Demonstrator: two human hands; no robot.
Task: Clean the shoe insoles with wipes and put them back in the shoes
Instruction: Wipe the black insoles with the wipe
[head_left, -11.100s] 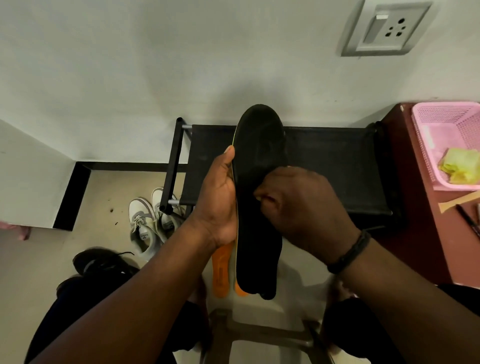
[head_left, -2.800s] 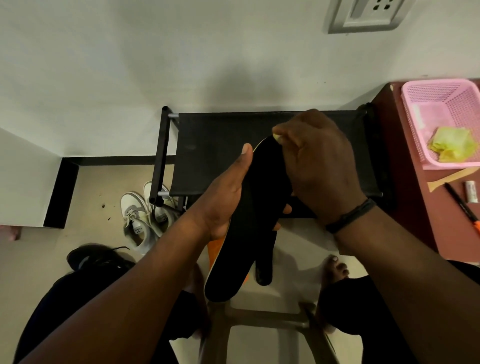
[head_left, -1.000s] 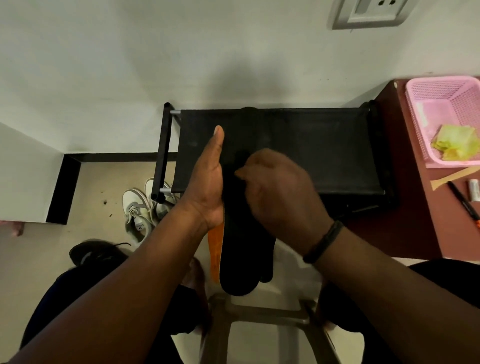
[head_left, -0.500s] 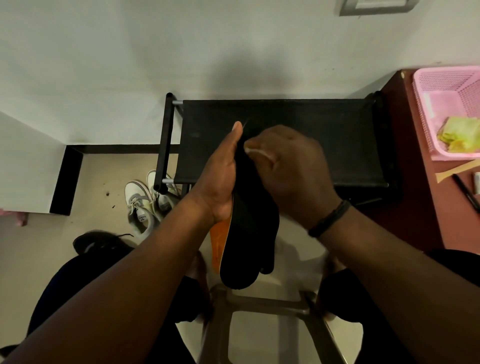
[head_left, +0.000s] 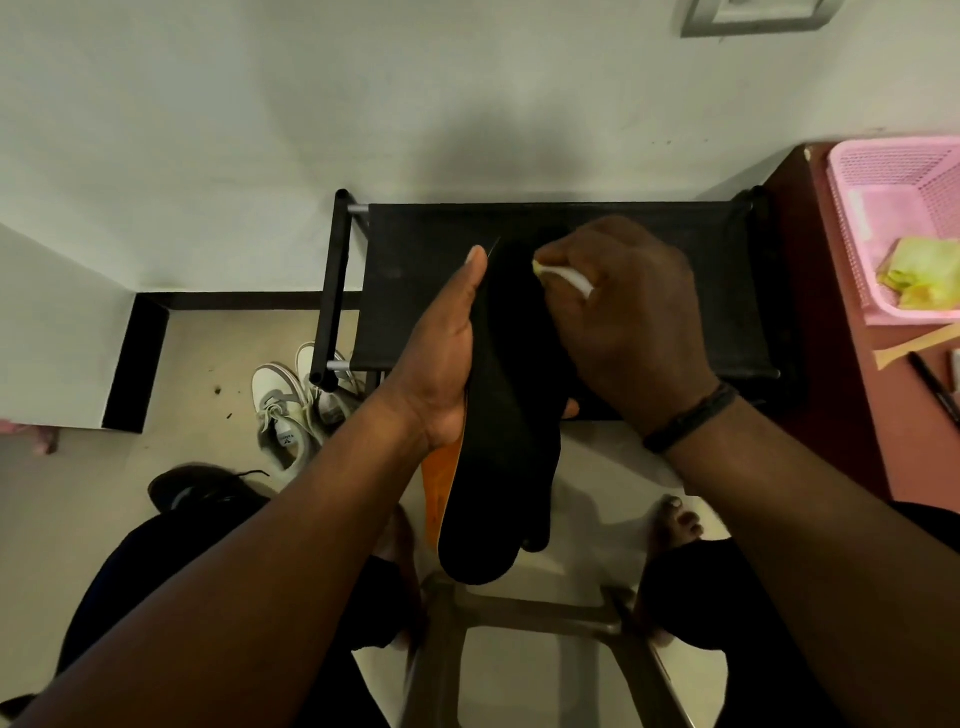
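My left hand holds a long black insole upright from its left side, thumb along the edge; fingertips show at its right edge. Behind it an orange-backed second insole peeks out lower left. My right hand grips a small white wipe and presses it on the insole's upper end. A pair of white sneakers sits on the floor at left, and a black shoe lies nearer me.
A black shoe rack stands against the wall behind the insole. At right, a reddish table carries a pink basket with yellow-green wipes, a pen and a wooden stick. A stool frame is below me.
My right hand with the wipe has slid up from the middle of the insole to its top end. The left hand keeps the same hold on the insole.
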